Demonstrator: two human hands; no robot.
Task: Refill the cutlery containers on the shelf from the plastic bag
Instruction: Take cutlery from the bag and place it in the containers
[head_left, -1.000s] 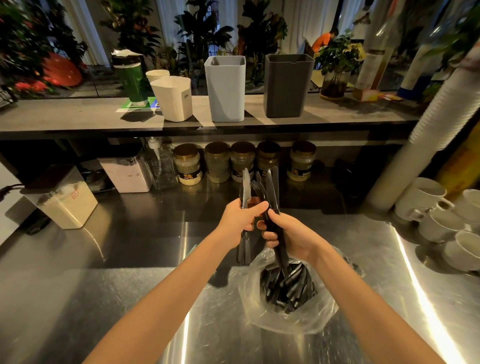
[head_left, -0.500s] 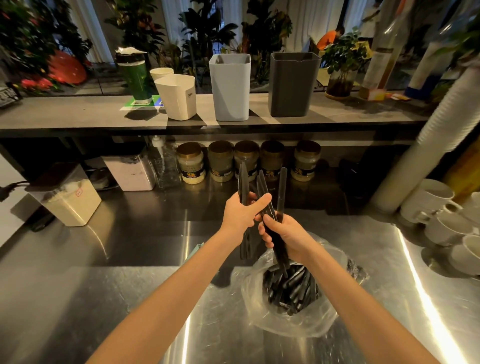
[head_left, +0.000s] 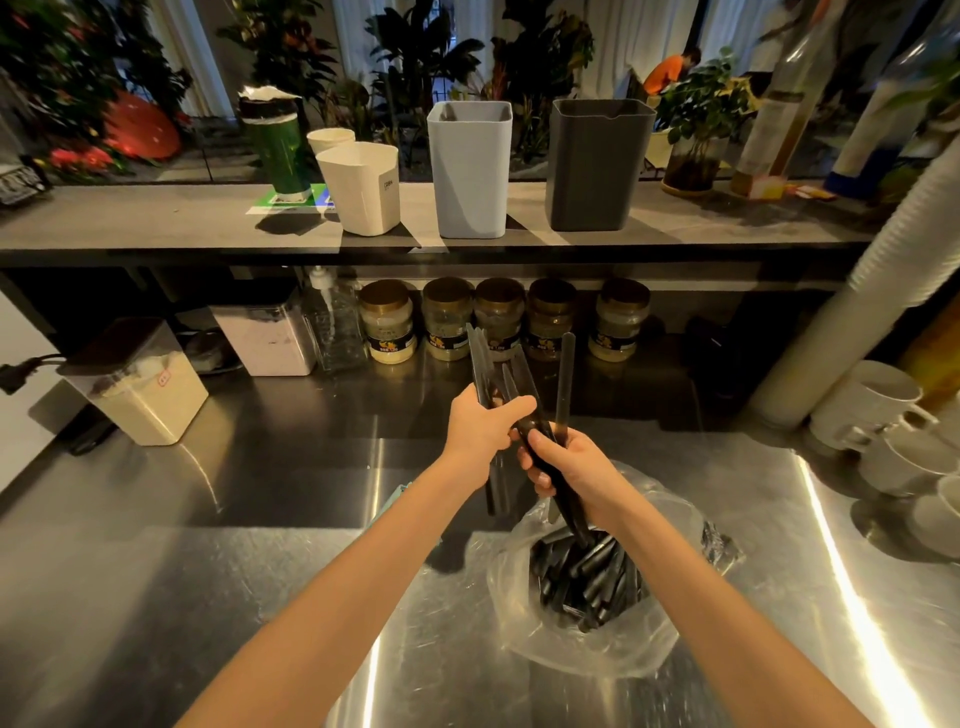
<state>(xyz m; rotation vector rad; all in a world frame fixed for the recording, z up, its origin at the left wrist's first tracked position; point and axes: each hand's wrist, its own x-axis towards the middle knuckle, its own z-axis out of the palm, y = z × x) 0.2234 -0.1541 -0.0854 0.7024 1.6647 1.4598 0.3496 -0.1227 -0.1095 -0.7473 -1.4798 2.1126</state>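
Observation:
A clear plastic bag (head_left: 597, 644) lies open on the steel counter, with several black plastic cutlery pieces (head_left: 584, 577) inside. Above and just behind the bag, my left hand (head_left: 480, 431) grips a small bundle of black cutlery (head_left: 480, 364) that points upward. My right hand (head_left: 571, 467) is pressed against the left one and holds black pieces (head_left: 563, 374) too, one standing upright and another slanting down into the bag. On the shelf stand three cutlery containers: white (head_left: 361, 189), light grey (head_left: 470, 169) and dark grey (head_left: 597, 163). Their insides are hidden.
Jars (head_left: 498, 319) and storage boxes (head_left: 140, 384) line the counter's back under the shelf (head_left: 130, 223). White cups (head_left: 883, 415) cluster at the right, beside a tall stack of white cups (head_left: 883, 270). A green cup dispenser (head_left: 275, 145) stands left of the containers.
Both hands stay together over the bag. The pieces in my hands have shifted and fanned out a little, and one piece in my right hand now stands upright.

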